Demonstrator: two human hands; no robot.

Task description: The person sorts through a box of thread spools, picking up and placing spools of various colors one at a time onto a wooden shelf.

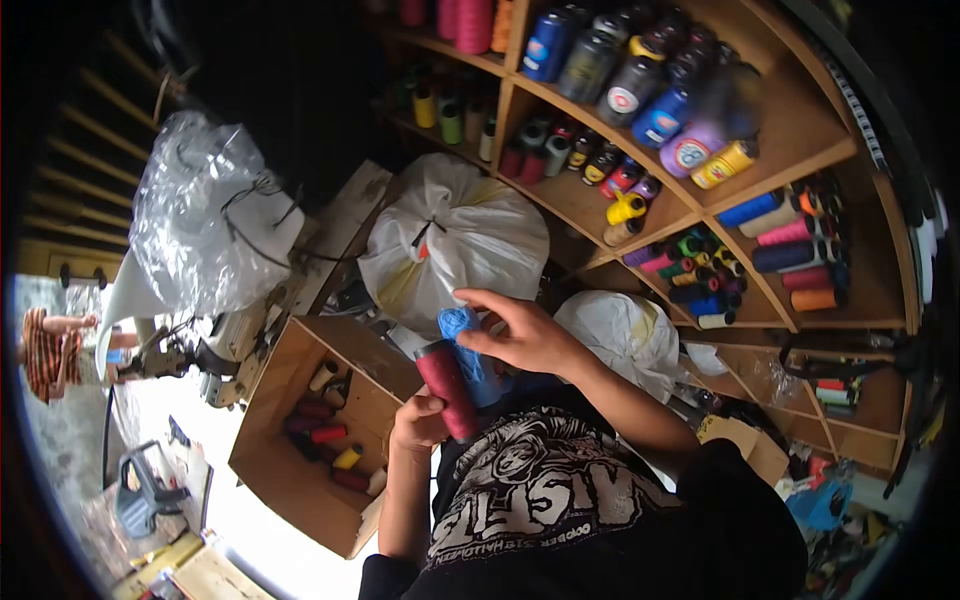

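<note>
Head view: left hand [418, 420] grips a maroon thread cone [447, 388] just right of the cardboard box [300, 470]; right hand [525, 335] pinches what seems blue thread [462, 340] above the cone.

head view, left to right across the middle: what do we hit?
Clear plastic bag → cardboard box → left hand → maroon thread cone → right hand → small white bag → shelf of thread spools.
</note>
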